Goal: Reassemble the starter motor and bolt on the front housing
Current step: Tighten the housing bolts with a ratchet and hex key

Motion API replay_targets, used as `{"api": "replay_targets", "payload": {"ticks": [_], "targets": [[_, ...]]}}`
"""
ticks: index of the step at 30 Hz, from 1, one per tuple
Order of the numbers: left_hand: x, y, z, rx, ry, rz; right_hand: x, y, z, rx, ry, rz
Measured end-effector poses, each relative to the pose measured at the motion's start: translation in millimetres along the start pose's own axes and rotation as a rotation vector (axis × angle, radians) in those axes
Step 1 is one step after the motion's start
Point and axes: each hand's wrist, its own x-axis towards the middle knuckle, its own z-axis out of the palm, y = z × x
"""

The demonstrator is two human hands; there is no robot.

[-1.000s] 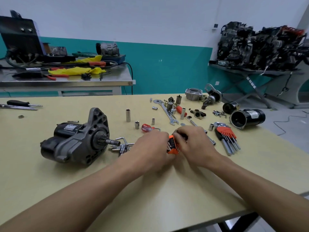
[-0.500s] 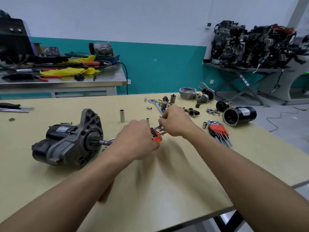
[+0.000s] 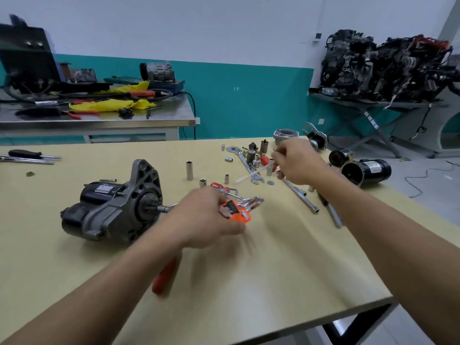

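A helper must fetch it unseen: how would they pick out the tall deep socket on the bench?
On the tan workbench, find the assembled starter motor lying at the left. Just right of it and farther back, one chrome deep socket stands upright. It is far taller than the short sockets to its right.

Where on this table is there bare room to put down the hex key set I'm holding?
The widest bare tabletop lies between your forearms, out to the near edge. Another patch lies in front of the starter motor, toward the near left corner. Crowded: sockets, a wrench and motor parts around your right hand; a red-handled tool lies under your left forearm.
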Motion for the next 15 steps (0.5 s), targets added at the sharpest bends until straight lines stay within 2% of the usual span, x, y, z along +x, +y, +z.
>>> {"api": "replay_targets", "payload": {"ticks": [3,7,10,12,15], "targets": [[18,17,22,0.176,0.033,0.122,-10,-11,9,0.222,0.092,0.0],[34,11,37,0.289,-0.05,0.177,-33,-15,28,0.578,0.038,0.035],[26,10,30,0.474,0.022,0.202,-47,-21,35,0.898,0.002,0.088],[7,10,13,0.416,0.244,0.299,-54,-28,36,0.998,-0.038,0.08],[-24,-11,-34,0.16,0.756,0.502,-66,-34,30,1.03,-0.111,0.026]]}}
